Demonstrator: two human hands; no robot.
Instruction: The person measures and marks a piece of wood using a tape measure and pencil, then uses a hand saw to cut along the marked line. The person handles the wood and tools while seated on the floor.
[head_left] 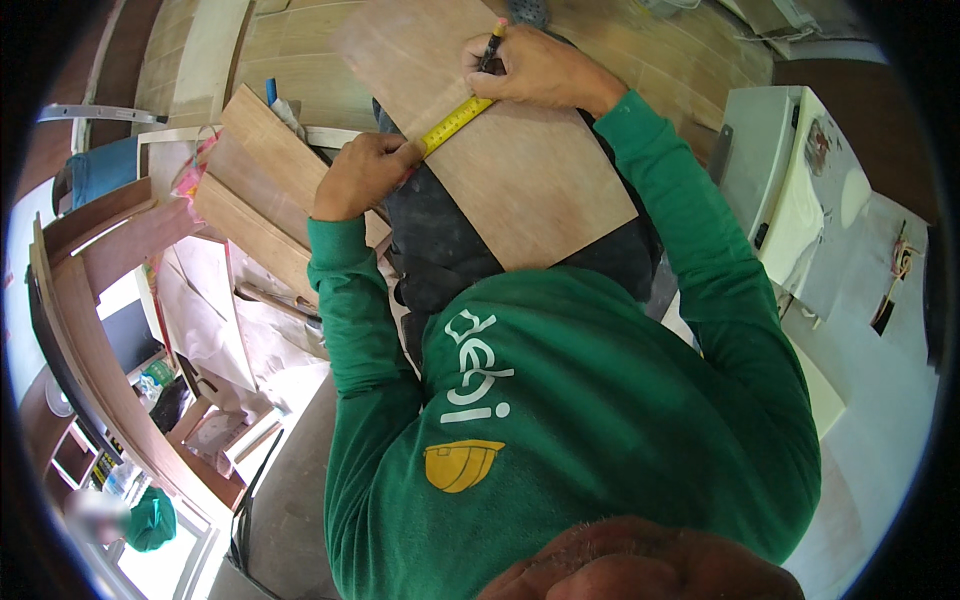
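A thin, light brown wooden board [545,190] lies across my lap, over dark trousers. A yellow measuring tape [455,125] stretches slantwise over the board between my hands. My left hand [365,172] is closed around the tape's lower end at the board's left edge; whether the tape's case is inside the fist is hidden. My right hand [545,68] is closed at the tape's upper end, over the board. Its fingers grip a dark pencil [493,50] with an orange tip pointing up. The pencil's lower end is hidden by the fingers.
Loose wooden planks [265,150] lean at the left, beside pinkish sheeting [215,310]. A white cabinet-like appliance [760,170] stands at the right. More boards [205,60] lie on the tiled floor ahead. Another person in a green top [152,520] is at the far lower left.
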